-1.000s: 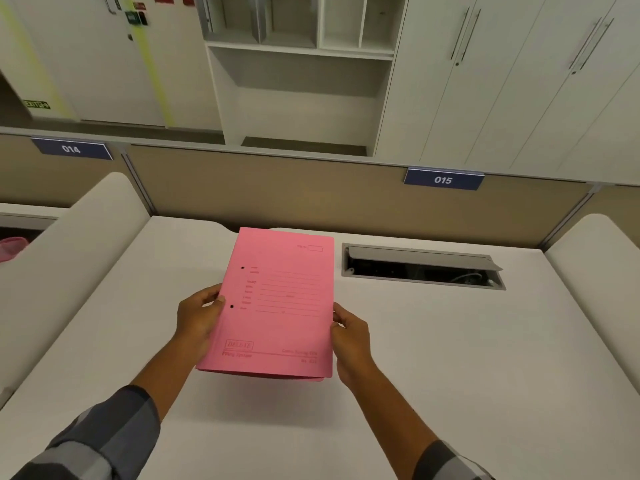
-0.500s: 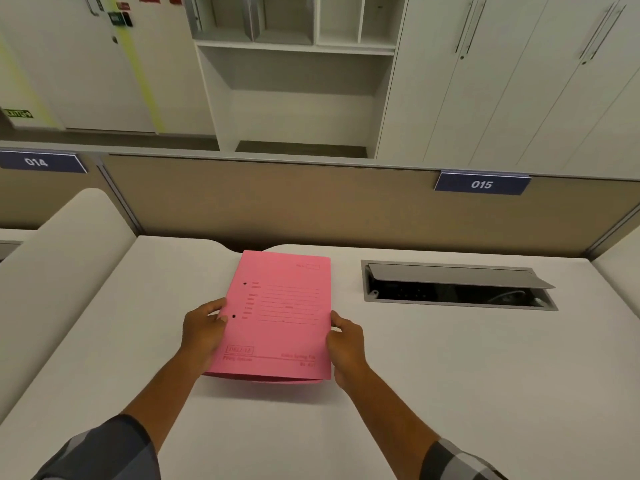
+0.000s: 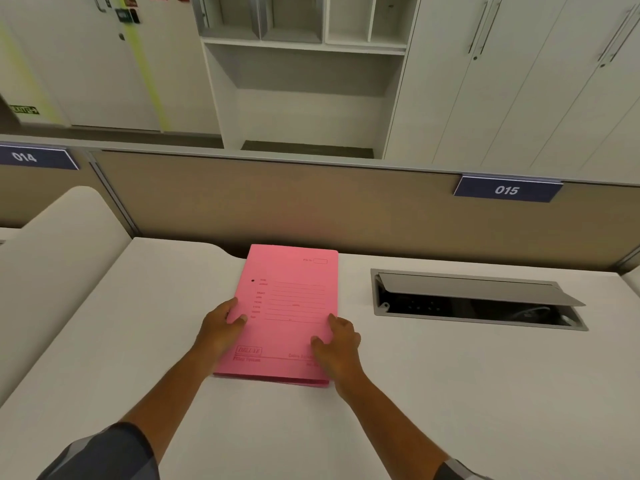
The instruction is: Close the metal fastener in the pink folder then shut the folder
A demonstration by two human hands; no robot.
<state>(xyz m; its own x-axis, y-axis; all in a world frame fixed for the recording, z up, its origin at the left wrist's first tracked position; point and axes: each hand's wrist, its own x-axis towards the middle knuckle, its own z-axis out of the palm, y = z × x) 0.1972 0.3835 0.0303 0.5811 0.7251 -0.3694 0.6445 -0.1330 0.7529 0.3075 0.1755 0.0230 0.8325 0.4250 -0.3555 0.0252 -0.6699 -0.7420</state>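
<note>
A pink folder [image 3: 289, 299] lies shut and flat on the white desk [image 3: 450, 393], front cover up, with printed lines and a small hole near its left edge. My left hand [image 3: 220, 329] grips the folder's left edge, thumb on the cover. My right hand [image 3: 337, 342] holds the lower right edge, fingers resting on the cover. The metal fastener is hidden inside the folder.
An open cable hatch [image 3: 478, 299] with a raised grey flap is set into the desk to the right of the folder. A brown partition [image 3: 311, 202] with the labels 014 and 015 runs behind. A rounded white divider [image 3: 59, 258] stands at the left.
Both hands have lowered the folder from a raised, tilted hold down flat onto the desk. The camera has also shifted left.
</note>
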